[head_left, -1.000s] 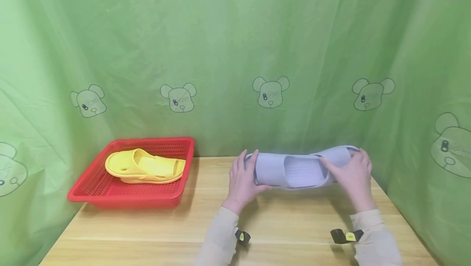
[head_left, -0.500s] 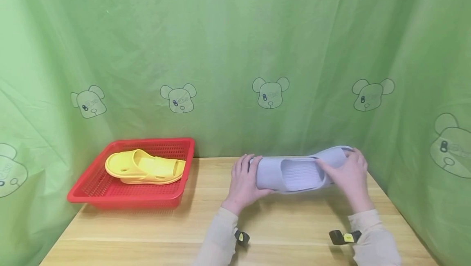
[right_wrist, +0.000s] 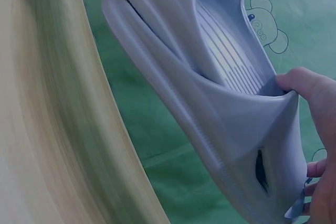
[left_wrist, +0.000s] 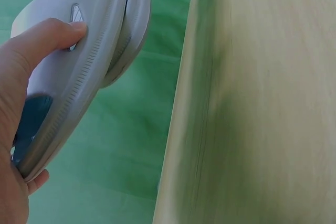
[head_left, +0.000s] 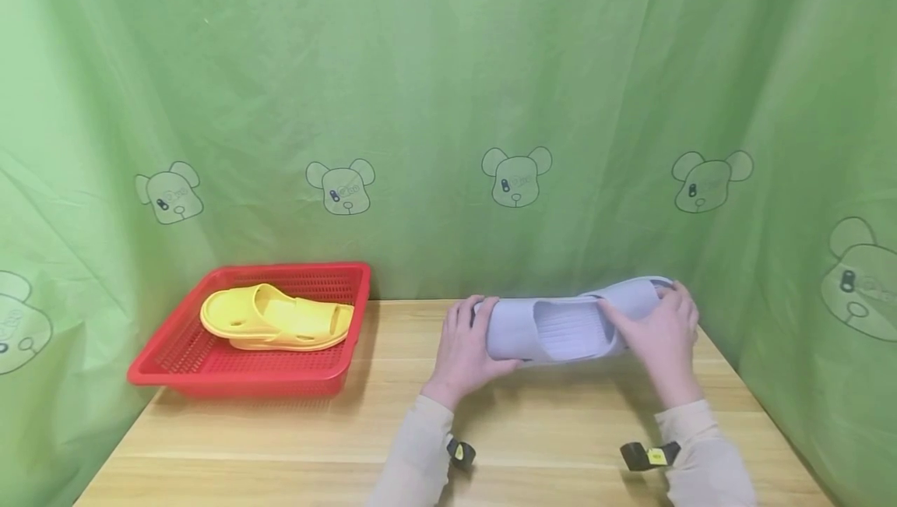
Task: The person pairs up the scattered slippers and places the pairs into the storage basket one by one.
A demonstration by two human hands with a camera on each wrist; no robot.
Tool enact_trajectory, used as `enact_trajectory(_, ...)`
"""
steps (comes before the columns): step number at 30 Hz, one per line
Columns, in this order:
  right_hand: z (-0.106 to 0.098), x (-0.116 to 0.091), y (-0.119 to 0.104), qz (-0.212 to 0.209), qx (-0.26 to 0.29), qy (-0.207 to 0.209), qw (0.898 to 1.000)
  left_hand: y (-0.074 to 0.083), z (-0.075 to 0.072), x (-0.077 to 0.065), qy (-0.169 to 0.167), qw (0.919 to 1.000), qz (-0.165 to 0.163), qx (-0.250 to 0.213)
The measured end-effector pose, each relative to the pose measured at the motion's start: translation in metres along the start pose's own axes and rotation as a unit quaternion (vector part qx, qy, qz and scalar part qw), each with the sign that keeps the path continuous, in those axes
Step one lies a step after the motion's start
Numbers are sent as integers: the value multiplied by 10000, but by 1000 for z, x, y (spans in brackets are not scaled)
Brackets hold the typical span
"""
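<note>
A pair of pale grey-blue slippers is held over the right part of the table, one partly tucked into the other, toes pointing outward. My left hand (head_left: 462, 347) grips the toe of the left slipper (head_left: 515, 328); its thumb lies by a small slot in the side of that slipper (left_wrist: 58, 74) in the left wrist view. The toe of the right slipper (head_left: 627, 303) is in my right hand (head_left: 666, 336). In the right wrist view, the right thumb hooks over the edge of this slipper's strap (right_wrist: 231, 119), and the other fingers are partly hidden behind its toe.
To the left stands a red perforated basket (head_left: 241, 377) with a pair of yellow slippers (head_left: 238, 312) stacked inside. A green curtain (head_left: 434, 102) with bear heads hangs behind and beside the wooden table (head_left: 294, 445).
The left hand has come slightly toward me and right with its slipper. My right hand has shifted a little left, so the slippers overlap slightly more. The basket has stayed put.
</note>
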State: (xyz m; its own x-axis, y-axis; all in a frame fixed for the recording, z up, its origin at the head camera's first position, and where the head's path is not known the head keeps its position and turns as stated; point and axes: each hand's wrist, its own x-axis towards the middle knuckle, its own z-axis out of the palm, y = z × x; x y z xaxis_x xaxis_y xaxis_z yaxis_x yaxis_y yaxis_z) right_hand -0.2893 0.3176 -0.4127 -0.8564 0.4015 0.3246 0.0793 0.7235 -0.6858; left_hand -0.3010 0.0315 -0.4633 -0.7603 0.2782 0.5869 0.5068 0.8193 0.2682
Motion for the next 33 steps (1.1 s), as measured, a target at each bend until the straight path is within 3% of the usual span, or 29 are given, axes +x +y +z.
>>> enact_trajectory(13, 11, -7, -8, -104, 104, 292, 9995, 5, -3, 0, 532, 9984, 141, 153)
enact_trajectory(21, 15, -11, -15, -150, 100, 305, 9994, 7, -3, 0, 523, 9983, 110, 237)
enact_trajectory(26, 14, -10, -12, -121, -6, 384, 9992, 7, 2, 0, 544, 9977, 265, 300)
enact_trajectory(33, 7, -6, -8, -52, -94, 295, 9995, 9, 4, -1, 199, 9981, 363, 449)
